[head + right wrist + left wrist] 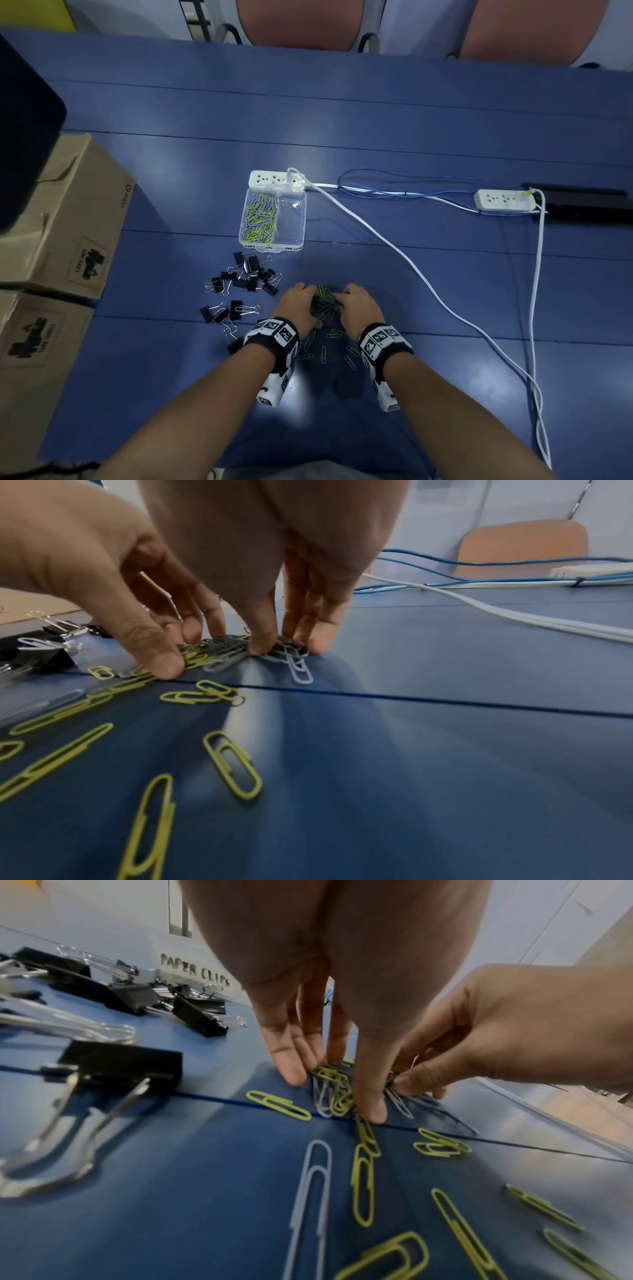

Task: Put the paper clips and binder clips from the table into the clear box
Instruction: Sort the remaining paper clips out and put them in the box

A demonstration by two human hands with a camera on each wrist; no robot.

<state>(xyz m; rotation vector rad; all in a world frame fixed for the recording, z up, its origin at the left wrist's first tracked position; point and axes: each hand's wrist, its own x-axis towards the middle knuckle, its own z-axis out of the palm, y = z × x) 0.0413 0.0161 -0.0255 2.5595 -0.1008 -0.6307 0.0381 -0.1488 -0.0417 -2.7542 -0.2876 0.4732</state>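
A heap of yellow-green and grey paper clips (322, 303) (337, 1104) (222, 647) lies on the blue table (411, 120). My left hand (306, 301) (332, 1093) (179, 653) and right hand (342, 301) (414, 1088) (289, 646) pinch it from either side, fingertips down on the table. Loose paper clips (323, 354) (363, 1183) (232, 764) lie scattered nearer me. Black binder clips (246, 274) (123, 1064) (51, 653) sit to the left. Beyond them stands the open clear box (301, 219) (195, 970), its left compartment holding paper clips, its right one bare.
A white power strip (275, 179) touches the box's far side; its white cable (411, 263) runs right past my right hand. A second strip (503, 200) and blue cables lie at the right. Cardboard boxes (61, 219) stand on the left.
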